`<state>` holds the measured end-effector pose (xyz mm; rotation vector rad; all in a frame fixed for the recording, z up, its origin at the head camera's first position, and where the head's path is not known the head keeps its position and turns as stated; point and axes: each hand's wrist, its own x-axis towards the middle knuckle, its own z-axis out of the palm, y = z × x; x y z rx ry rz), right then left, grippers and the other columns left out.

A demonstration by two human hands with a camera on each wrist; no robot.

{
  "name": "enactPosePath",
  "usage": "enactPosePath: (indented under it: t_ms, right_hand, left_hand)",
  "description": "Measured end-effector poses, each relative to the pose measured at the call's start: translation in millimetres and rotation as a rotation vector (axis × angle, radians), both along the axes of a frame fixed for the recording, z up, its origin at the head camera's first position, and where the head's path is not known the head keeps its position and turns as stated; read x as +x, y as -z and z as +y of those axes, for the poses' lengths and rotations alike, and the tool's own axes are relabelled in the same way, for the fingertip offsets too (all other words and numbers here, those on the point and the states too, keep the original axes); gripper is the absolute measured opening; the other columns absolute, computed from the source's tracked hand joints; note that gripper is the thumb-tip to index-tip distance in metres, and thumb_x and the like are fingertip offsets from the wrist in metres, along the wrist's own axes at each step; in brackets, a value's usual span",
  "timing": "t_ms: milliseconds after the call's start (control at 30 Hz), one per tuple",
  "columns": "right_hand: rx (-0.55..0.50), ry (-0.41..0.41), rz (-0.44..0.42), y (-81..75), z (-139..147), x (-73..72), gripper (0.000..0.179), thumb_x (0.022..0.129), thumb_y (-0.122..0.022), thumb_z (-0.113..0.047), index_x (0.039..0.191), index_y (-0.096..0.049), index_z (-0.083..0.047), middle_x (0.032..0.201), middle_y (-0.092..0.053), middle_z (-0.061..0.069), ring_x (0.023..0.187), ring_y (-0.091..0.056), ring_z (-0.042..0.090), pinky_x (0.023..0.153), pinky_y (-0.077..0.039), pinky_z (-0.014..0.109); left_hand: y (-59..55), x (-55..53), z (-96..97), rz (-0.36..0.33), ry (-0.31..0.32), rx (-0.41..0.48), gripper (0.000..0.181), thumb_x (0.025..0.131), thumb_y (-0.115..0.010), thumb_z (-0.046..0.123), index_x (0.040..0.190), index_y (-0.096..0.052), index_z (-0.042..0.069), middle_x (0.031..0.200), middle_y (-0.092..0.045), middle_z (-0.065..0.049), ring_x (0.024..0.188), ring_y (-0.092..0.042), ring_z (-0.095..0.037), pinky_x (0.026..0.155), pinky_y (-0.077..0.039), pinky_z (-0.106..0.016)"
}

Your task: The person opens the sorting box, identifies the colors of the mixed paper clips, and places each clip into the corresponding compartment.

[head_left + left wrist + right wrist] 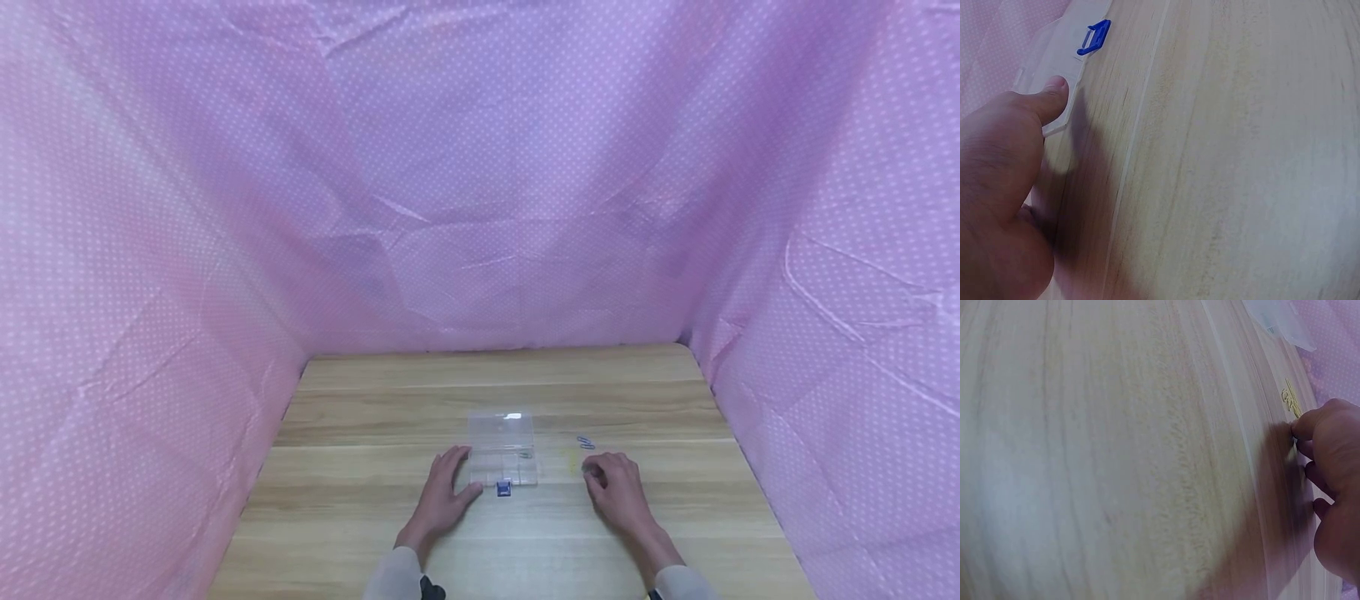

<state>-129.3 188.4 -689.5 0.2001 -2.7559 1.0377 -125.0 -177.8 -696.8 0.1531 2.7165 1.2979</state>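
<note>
A clear plastic compartment box (487, 468) lies on the table with its lid (498, 432) laid back. At its front edge is a blue latch (1099, 37). My left hand (444, 496) holds the box's left end, thumb at the front corner and fingers at the back. A small greenish thing (527, 455) sits in a back right compartment. To the right of the box, my right hand (618, 492) has thumb and forefinger together at the tabletop, pinching what looks like a dark paper clip, mostly hidden. Yellow paper clips (1291, 399) lie just beside those fingertips.
Blue paper clips (586, 443) lie behind the right hand. The wooden table (360, 417) is enclosed at the back and both sides by pink dotted cloth (510, 283).
</note>
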Motion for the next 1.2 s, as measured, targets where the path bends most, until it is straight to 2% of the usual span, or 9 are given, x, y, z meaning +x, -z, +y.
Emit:
enactPosePath:
  t_ms: [133,467,867,1200]
  right_hand:
    - [-0.001,-0.006,-0.031,0.7,0.4,0.2,0.02,0.092,-0.086,-0.001,0.106,-0.083,-0.014,0.094,-0.078,-0.005,0.095,-0.063,0.014,0.104,-0.054,0.053]
    - [-0.014,-0.011,-0.029,4.0,1.6,-0.3,0.019,0.091,-0.086,0.001,0.104,-0.084,-0.013,0.094,-0.079,-0.003,0.095,-0.066,0.017,0.109,-0.056,0.058]
    - [-0.03,0.013,-0.076,-1.4,3.0,-1.3,0.017,0.093,-0.087,-0.001,0.105,-0.085,-0.013,0.096,-0.08,-0.002,0.096,-0.065,0.016,0.108,-0.055,0.054]
    - [-0.042,0.0,-0.075,-8.0,3.5,-2.7,0.018,0.095,-0.086,-0.002,0.111,-0.084,-0.01,0.103,-0.082,0.002,0.104,-0.068,0.02,0.107,-0.056,0.055]
  left_hand:
    - [0.1,0.6,0.4,-0.003,0.0,-0.006,0.07,0.106,-0.08,0.034,0.168,-0.05,0.017,0.178,-0.046,-0.02,0.172,-0.033,-0.048,0.145,-0.019,-0.07]
    - [0.9,1.0,0.3,0.008,0.007,-0.005,0.069,0.107,-0.079,0.034,0.167,-0.051,0.014,0.177,-0.048,-0.021,0.171,-0.035,-0.047,0.147,-0.017,-0.067]
    - [-2.0,1.5,1.8,0.008,0.004,-0.007,0.07,0.106,-0.08,0.033,0.167,-0.051,0.015,0.178,-0.045,-0.023,0.171,-0.031,-0.053,0.143,-0.02,-0.075]
    - [-1.6,0.6,1.5,0.021,0.0,-0.012,0.071,0.106,-0.08,0.036,0.168,-0.051,0.016,0.178,-0.044,-0.023,0.17,-0.031,-0.053,0.144,-0.018,-0.074]
